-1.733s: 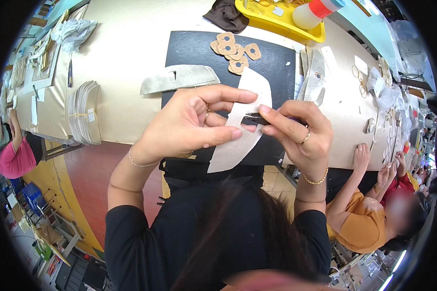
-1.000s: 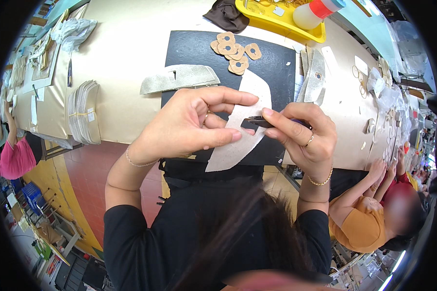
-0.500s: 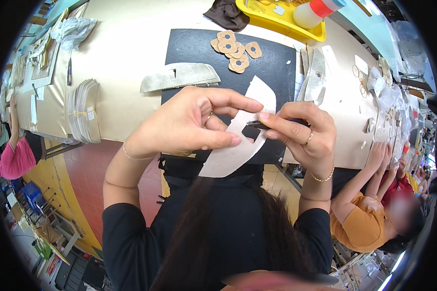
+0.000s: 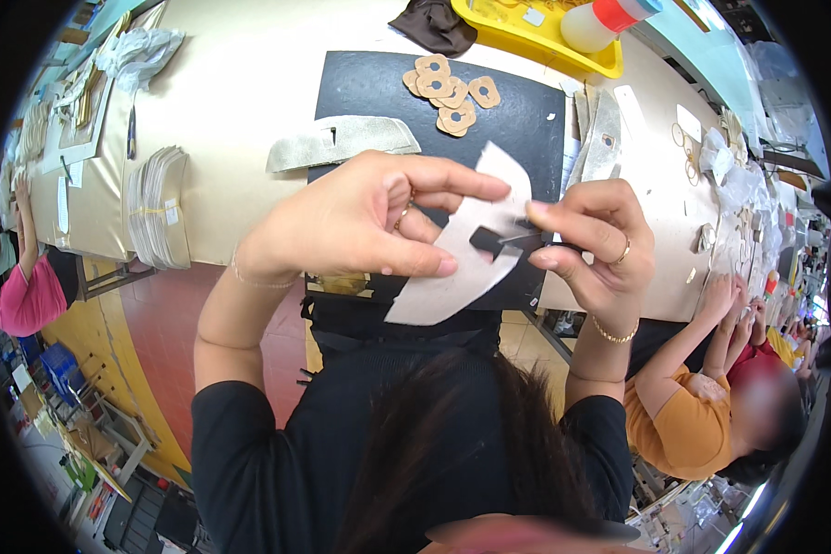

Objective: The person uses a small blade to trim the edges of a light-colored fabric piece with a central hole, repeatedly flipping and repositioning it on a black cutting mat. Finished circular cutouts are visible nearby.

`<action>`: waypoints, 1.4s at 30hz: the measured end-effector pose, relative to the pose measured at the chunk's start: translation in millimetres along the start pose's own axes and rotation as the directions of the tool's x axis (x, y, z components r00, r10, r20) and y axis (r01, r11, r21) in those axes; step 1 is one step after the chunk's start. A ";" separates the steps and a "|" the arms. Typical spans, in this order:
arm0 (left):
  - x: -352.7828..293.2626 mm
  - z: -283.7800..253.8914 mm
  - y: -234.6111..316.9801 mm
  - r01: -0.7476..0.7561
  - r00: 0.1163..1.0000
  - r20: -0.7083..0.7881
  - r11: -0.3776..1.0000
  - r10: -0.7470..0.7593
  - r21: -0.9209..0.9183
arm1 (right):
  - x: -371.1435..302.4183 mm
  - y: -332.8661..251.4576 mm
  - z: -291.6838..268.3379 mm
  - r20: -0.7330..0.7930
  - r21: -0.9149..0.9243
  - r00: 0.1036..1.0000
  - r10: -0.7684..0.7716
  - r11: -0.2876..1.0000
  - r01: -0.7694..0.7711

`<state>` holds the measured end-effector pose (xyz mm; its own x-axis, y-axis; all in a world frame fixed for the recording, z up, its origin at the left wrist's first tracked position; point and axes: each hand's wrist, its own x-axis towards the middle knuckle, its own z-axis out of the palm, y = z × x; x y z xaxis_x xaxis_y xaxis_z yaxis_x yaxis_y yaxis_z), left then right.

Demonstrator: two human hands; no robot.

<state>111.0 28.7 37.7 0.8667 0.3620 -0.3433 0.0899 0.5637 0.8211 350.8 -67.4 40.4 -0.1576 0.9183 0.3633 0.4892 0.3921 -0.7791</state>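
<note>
A pale, curved sheet piece [image 4: 439,288], perhaps leather, is pinched between the thumb and fingers of my left hand [image 4: 346,217]. It is held tilted above a black mat [image 4: 360,83], with a dark cut-out near its right edge. My right hand [image 4: 605,240] grips a small dark tool [image 4: 526,224] at that edge; blur and my fingers hide its exact kind. Beyond my hands, a similar grey-white piece [image 4: 342,141] with a slot overlaps the mat's left edge. Several tan rounded-square pieces with keyhole openings [image 4: 456,117] lie on the mat.
A banded stack of pale pieces [image 4: 157,198] stands at left. More grey pieces [image 4: 603,138] lie right of the mat. At the back are a yellow tray [image 4: 499,32], a white bottle [image 4: 589,30] and a dark cloth [image 4: 432,26]. A co-worker in orange [image 4: 679,420] works at right.
My right hand and its tool have moved right, away from the middle of the cut-out toward the piece's edge. The pale piece has shifted slightly in my left hand's grip.
</note>
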 end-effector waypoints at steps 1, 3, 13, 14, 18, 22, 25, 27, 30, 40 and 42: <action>-1.1 4.4 -3.2 -0.061 0.996 -0.070 0.998 0.061 -0.003 | -2.6 -3.3 0.2 -0.014 -0.042 0.999 0.031 0.999 -0.032; -3.1 8.7 -6.4 -0.176 0.972 -0.145 0.982 0.183 0.063 | -7.7 -6.8 7.0 -0.028 -0.075 0.997 0.065 0.995 -0.067; -2.7 18.0 -8.1 -0.158 0.952 -0.249 0.982 0.180 0.106 | -13.3 -7.2 18.2 -0.062 -0.111 0.994 0.087 0.989 -0.093; -2.0 18.4 -8.5 -0.167 0.950 -0.250 0.981 0.188 0.103 | -13.1 -5.8 18.8 -0.067 -0.096 0.996 0.066 0.993 -0.072; 0.8 18.8 -11.3 -0.196 0.947 -0.241 0.976 0.214 0.097 | -15.6 -2.7 20.8 -0.097 -0.078 0.995 0.038 0.996 -0.045; -0.1 17.8 -12.3 -0.187 0.952 -0.226 0.977 0.206 0.105 | -16.8 -2.2 22.8 -0.138 -0.093 0.990 0.010 0.995 -0.023; -0.4 17.8 -12.3 -0.183 0.955 -0.218 0.979 0.199 0.090 | -15.3 -3.9 22.2 -0.137 -0.096 0.990 0.019 0.995 -0.032; -0.8 18.8 -12.2 -0.194 0.953 -0.223 0.978 0.205 0.072 | -14.5 -5.0 20.8 -0.122 -0.094 0.992 0.033 0.995 -0.044; -0.6 18.8 -11.7 -0.162 0.952 -0.242 0.978 0.189 0.129 | -15.6 -5.3 20.0 -0.116 -0.097 0.992 0.047 0.994 -0.058; 6.0 5.4 -59.5 -0.180 0.975 -0.185 0.919 0.121 -0.351 | -2.8 63.3 28.2 -0.417 0.171 0.829 0.372 0.928 -0.331; 6.5 -1.8 -74.8 -0.098 0.994 -0.094 0.769 0.050 -0.632 | 11.0 88.8 30.0 -0.328 -0.037 0.857 0.397 0.901 -0.431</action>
<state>109.0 -9.8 -26.7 0.8202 0.4575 -0.3435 -0.3261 0.8671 0.3765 366.7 -20.8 -40.1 0.3401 0.9249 0.1699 0.5410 -0.0447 -0.8398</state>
